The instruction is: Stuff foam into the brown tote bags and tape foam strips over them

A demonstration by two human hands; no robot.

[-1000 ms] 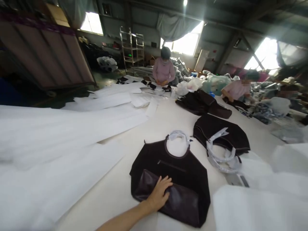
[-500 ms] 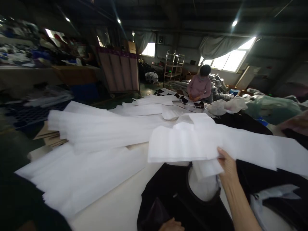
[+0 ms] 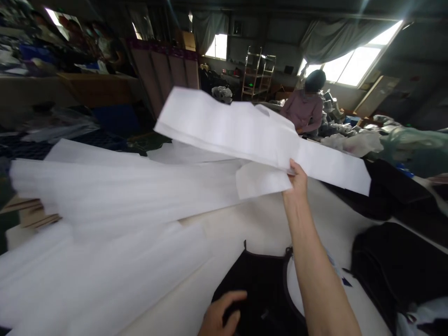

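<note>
My right hand [image 3: 297, 181] is closed on the edge of a bundle of long white sheets [image 3: 231, 126], raised above the table. Its thumb lies on the near side, and the sheets reach out to both sides of the hand. One shorter flap [image 3: 262, 179] hangs below them on the left. At the bottom, my left hand [image 3: 220, 315] has thumb and fingers apart, with nothing between them. It is over the left part of a black fabric item [image 3: 254, 284] with a curved opening, partly hidden by my right forearm.
Fanned stacks of white sheets [image 3: 115, 191] cover the table's left side. More black fabric items [image 3: 402, 266] lie at right. Brown cardboard pieces [image 3: 35, 214] show at the left edge. Across the table stands a person in pink [image 3: 306, 109], near a pile of plastic-wrapped goods [image 3: 336, 114].
My right hand has lifted the white sheets up and to the left, away from the black item. My left hand has come further into view, its fingers now apart.
</note>
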